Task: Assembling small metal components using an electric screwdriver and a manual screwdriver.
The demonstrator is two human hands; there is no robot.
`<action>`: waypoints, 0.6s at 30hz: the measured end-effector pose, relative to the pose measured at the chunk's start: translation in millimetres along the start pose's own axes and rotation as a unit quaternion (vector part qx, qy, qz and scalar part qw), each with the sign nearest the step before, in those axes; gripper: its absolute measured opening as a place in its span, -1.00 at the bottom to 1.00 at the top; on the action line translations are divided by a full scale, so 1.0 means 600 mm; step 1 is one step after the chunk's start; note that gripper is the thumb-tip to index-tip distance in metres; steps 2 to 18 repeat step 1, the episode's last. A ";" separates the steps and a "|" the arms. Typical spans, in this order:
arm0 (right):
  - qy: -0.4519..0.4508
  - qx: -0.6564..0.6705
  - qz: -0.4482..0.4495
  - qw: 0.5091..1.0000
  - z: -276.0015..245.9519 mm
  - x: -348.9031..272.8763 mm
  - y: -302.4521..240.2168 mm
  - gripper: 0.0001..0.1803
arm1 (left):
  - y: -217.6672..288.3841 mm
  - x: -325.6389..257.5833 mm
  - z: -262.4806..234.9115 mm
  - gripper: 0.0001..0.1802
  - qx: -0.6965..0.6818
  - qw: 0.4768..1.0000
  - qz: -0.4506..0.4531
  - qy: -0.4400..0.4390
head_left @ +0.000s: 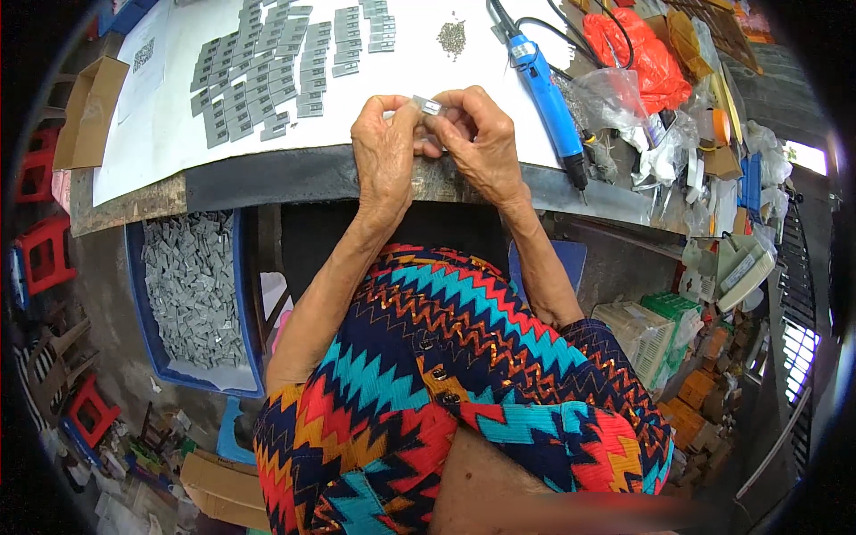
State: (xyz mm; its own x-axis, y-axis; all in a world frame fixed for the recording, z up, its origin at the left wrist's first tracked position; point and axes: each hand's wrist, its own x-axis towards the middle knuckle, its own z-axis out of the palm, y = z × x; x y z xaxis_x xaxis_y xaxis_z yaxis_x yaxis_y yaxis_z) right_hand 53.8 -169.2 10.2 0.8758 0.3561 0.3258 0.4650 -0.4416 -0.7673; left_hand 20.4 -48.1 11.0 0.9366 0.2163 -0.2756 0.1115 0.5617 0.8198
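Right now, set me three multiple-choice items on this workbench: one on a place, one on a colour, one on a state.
1. Where does the heap of small screws lie?
A. on the white sheet, right of the rows of grey parts
B. in the blue bin
C. on the floor

2. What colour is the body of the power screwdriver?
A. red
B. blue
C. green

3. How is the small metal piece held?
A. lying loose on the table
B. by the left hand alone
C. between the fingertips of both hands

Key: 1 A, the screws sit on the white sheet beside the grey parts. 2 B, its handle is blue. 3 C, the left hand and the right hand both pinch it.
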 end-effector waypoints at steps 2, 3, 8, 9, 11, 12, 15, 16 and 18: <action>0.001 0.001 0.000 1.000 0.000 0.000 -0.001 -0.80 | 0.002 -0.001 0.000 -0.84 -0.002 1.000 0.001 -0.006; 0.001 0.001 0.000 1.000 0.000 0.000 -0.001 -0.80 | 0.002 -0.001 0.000 -0.84 -0.002 1.000 0.001 -0.006; 0.001 0.001 0.000 1.000 0.000 0.000 -0.001 -0.80 | 0.002 -0.001 0.000 -0.84 -0.002 1.000 0.001 -0.006; 0.001 0.001 0.000 1.000 0.000 0.000 -0.001 -0.80 | 0.002 -0.001 0.000 -0.84 -0.002 1.000 0.001 -0.006; 0.001 0.001 0.000 1.000 0.000 0.000 -0.001 -0.80 | 0.002 -0.001 0.000 -0.84 -0.002 1.000 0.001 -0.006; 0.001 0.001 0.000 1.000 0.000 0.000 -0.001 -0.80 | 0.002 -0.001 0.000 -0.84 -0.002 1.000 0.001 -0.006; 0.001 0.001 0.000 1.000 0.000 0.000 -0.001 -0.80 | 0.002 -0.001 0.000 -0.84 -0.002 1.000 0.001 -0.006; 0.001 0.001 0.000 1.000 0.000 0.000 -0.001 -0.80 | 0.002 -0.001 0.000 -0.84 -0.002 1.000 0.001 -0.006; 0.001 0.001 0.000 1.000 0.000 0.000 -0.001 -0.80 | 0.002 -0.001 0.000 -0.84 -0.002 1.000 0.001 -0.006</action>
